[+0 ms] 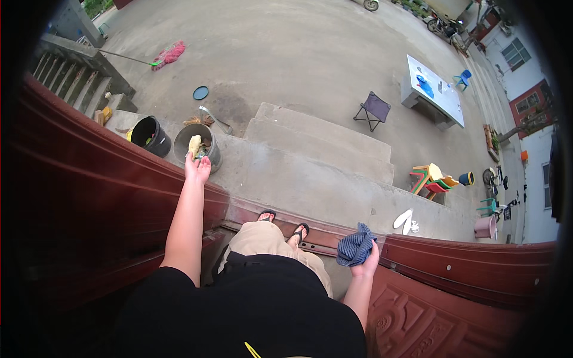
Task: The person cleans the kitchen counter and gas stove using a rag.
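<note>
My left hand (197, 169) reaches out over the near side of a grey bin (212, 153), fingers apart. A pale yellow crumpled thing (194, 145) appears just beyond its fingertips, over the bin's mouth; whether they touch, I cannot tell. Mixed waste, partly hidden by the hand, lies inside the bin. My right hand (368, 262) grips a bunched blue-grey striped cloth (356, 247) in front of the right door leaf. My feet, in black flip-flops (298, 232), are at the door sill.
A black bucket (156, 142) stands left of the bin. Dark red door panels (112, 174) flank me. Concrete steps (318, 134) descend into the yard. White shoes (404, 220) lie on the landing, near stacked children's chairs (432, 179). Farther out are a folding stool (375, 107), table (414, 92) and pink mop (170, 53).
</note>
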The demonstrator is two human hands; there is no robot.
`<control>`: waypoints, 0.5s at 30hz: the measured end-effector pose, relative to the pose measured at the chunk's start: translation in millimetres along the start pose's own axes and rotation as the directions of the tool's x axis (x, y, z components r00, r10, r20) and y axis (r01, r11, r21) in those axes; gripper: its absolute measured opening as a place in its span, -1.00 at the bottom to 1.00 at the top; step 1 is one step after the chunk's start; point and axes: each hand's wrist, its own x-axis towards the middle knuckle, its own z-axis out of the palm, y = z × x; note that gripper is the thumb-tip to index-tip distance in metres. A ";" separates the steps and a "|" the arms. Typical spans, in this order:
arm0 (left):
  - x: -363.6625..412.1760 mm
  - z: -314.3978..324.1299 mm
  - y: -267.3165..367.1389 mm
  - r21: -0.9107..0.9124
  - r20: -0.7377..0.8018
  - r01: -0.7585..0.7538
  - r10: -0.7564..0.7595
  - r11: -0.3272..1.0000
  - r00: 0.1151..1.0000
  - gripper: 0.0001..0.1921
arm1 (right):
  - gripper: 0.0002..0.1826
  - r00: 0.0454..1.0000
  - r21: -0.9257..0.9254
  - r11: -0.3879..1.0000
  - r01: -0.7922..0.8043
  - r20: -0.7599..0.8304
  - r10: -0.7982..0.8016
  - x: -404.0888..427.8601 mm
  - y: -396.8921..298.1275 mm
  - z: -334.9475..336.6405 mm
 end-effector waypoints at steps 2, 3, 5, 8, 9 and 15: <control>26.0 4.5 -7.5 0.215 -0.020 0.065 -0.063 0.974 0.998 -0.28 | -0.58 0.997 0.106 0.994 0.031 -0.067 -0.024 -24.1 6.3 -4.5; 34.0 10.0 -23.9 0.326 0.028 0.096 -0.111 0.941 0.993 -0.32 | -0.58 0.988 0.163 0.980 0.115 -0.118 -0.096 -34.5 12.7 -10.6; 31.4 21.3 -74.4 0.540 0.096 0.128 -0.212 0.832 0.973 -0.49 | -0.61 0.969 0.212 0.966 0.145 -0.227 -0.096 -60.3 25.8 -33.2; 14.1 9.0 -140.5 0.720 0.065 0.246 -0.416 0.649 0.907 -0.68 | -0.63 0.921 0.340 0.915 0.218 -0.383 -0.077 -101.8 46.0 -43.0; 1.3 6.3 -164.6 0.768 0.036 0.296 -0.499 0.568 0.866 -0.71 | -0.63 0.909 0.369 0.895 0.250 -0.409 -0.085 -113.5 53.7 -50.4; -156.2 -31.4 -332.8 0.975 -0.114 0.222 -0.819 0.017 0.563 -0.76 | -0.65 0.789 0.517 0.673 0.528 -0.592 -0.164 -241.1 96.8 -132.4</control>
